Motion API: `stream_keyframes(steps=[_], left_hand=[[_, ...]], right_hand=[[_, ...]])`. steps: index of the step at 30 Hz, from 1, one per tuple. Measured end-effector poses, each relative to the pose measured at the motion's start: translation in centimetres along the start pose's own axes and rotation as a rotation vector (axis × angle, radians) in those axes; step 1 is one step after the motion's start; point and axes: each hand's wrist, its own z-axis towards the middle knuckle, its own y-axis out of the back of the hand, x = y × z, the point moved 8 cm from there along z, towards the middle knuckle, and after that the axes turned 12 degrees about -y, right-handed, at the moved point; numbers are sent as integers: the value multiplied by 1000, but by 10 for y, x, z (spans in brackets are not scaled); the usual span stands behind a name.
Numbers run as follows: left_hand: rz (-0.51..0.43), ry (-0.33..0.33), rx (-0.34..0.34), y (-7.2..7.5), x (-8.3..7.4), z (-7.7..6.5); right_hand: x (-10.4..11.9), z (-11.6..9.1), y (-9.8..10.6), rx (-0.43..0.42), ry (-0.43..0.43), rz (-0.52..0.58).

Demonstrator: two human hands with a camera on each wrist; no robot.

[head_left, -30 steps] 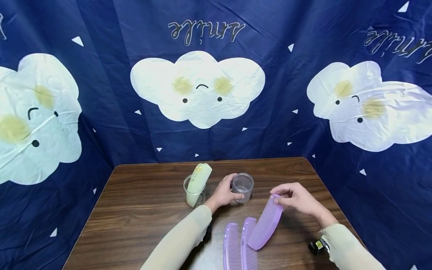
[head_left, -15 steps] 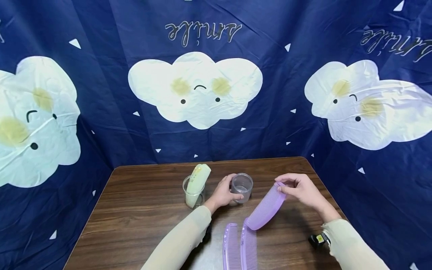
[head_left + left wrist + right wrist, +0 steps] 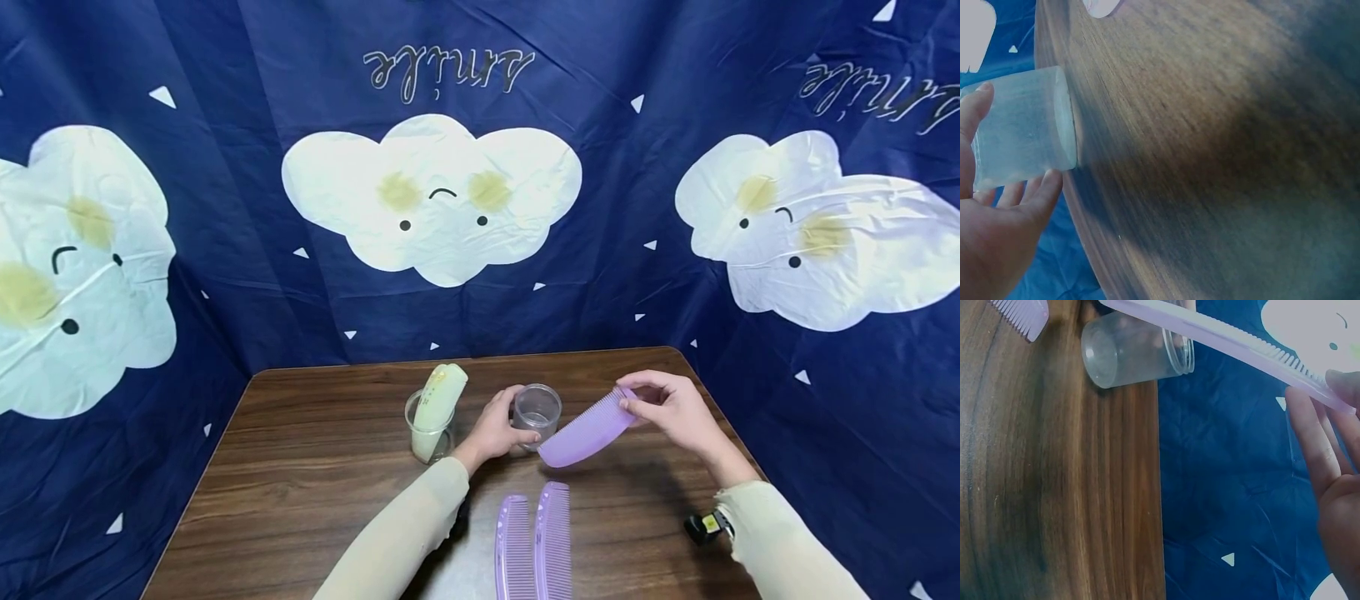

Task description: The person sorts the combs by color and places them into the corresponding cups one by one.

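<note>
A clear plastic jar (image 3: 538, 410) stands on the table, and my left hand (image 3: 497, 427) grips its left side, thumb in front and fingers behind. In the left wrist view, thumb and fingers lie around the jar (image 3: 1025, 134). My right hand (image 3: 673, 408) pinches one end of a purple comb (image 3: 588, 431), held tilted above the table with its lower end near the jar's front. The right wrist view shows this comb (image 3: 1222, 339) between thumb and fingertips, passing across the jar (image 3: 1129, 350). Two more purple combs, a left one (image 3: 515, 546) and a right one (image 3: 553, 542), lie side by side nearer the front.
Left of my left hand, a second clear jar (image 3: 417, 417) holds pale green combs or similar curved pieces (image 3: 441, 398) standing tilted. The wooden table (image 3: 315, 467) ends at a blue curtain (image 3: 247, 317) behind. A black strap device (image 3: 702, 528) sits at my right wrist.
My right hand has lifted the purple comb off the others, up and away from me, swinging its lower end toward the jar. The left hand stays on the jar.
</note>
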Motion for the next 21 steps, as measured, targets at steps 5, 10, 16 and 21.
stream_keyframes(steps=[5,10,16,21], left_hand=[[24,-4,-2,2,-1,0],[36,-25,-8,3,-3,0],[32,-36,-9,3,-3,1],[18,-35,-6,3,-2,0]], right_hand=[[7,2,4,-78,19,-35],[15,4,10,-169,25,-58],[19,8,13,-211,34,-48],[22,10,14,-234,39,-21]])
